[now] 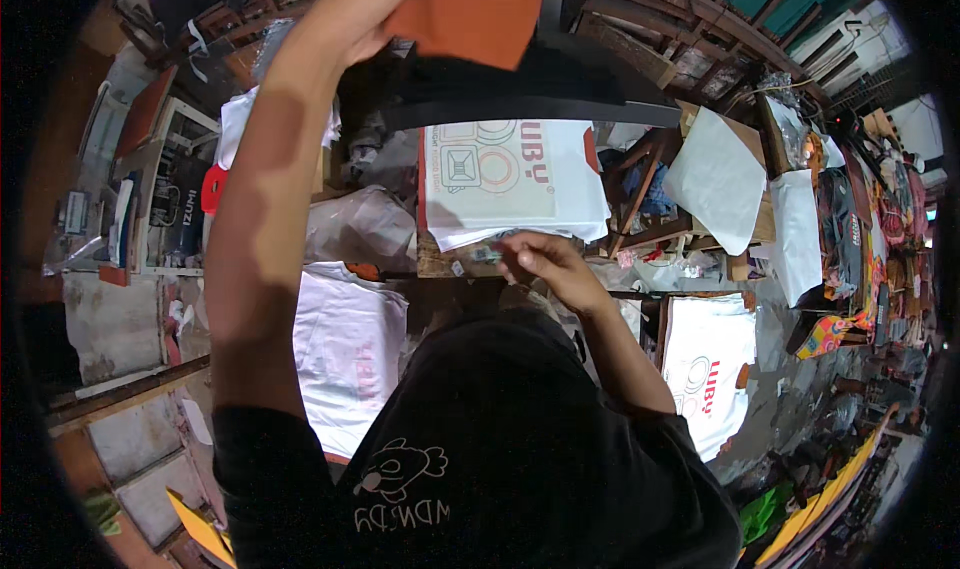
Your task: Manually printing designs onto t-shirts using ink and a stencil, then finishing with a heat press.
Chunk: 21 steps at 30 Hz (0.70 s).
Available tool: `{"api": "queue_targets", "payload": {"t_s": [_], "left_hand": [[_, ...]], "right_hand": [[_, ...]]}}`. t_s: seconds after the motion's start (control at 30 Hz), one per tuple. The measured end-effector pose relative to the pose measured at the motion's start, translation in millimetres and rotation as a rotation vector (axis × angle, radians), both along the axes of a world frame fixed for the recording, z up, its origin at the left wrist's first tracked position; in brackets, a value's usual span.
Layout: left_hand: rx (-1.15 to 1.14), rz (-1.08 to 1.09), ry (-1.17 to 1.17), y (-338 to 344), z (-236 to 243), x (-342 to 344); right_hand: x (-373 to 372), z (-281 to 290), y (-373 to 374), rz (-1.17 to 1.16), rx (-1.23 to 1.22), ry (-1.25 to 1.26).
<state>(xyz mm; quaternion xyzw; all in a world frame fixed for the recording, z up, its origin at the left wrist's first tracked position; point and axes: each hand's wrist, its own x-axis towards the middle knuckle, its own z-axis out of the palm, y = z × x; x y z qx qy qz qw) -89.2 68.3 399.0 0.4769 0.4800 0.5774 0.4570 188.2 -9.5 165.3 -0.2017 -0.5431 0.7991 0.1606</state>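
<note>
My left hand (372,14), raised at the top edge and partly cut off, is closed on an orange-brown board (470,14). Below that board lies a wide black panel (530,109) with a curved front edge. A stack of white printed sheets (510,184), perhaps cloth, lies under the panel's front edge. Orange-brown corners show at the stack's sides. Close to the stack's near edge, my right hand (550,269) has its fingers curled and its thumb against them. Whatever they may hold is hidden.
White printed cloth (350,354) lies at my left, and another white printed stack (710,369) at my right. Crumpled clear plastic (360,227) sits left of the middle stack. A blank white sheet (715,179) leans at the right. Wooden frames and clutter surround the workplace.
</note>
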Motion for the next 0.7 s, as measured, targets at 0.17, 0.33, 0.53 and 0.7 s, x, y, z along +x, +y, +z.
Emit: {"api": "queue_targets", "payload": {"t_s": [0.17,0.33,0.53,0.7], "left_hand": [[-0.31,0.244,0.115,-152.8,-60.3,10.4],[-0.52,0.01,-0.094,-274.9,-215.3,16.9],[-0.732,0.161,0.034,-320.4,-307.8,-9.9],[-0.238,0.658,0.992,-311.3,-395.9,-78.4]], "right_hand": [[-63.3,2.5,-45.9,-0.024,-0.401,0.583],[-86.1,-32.0,-118.0,-0.101,-0.766,0.185],[-80.7,-48.5,-122.5,-0.187,-0.491,-0.578],[-55.1,-79.9,-31.1,-0.612,0.103,-0.334]]}}
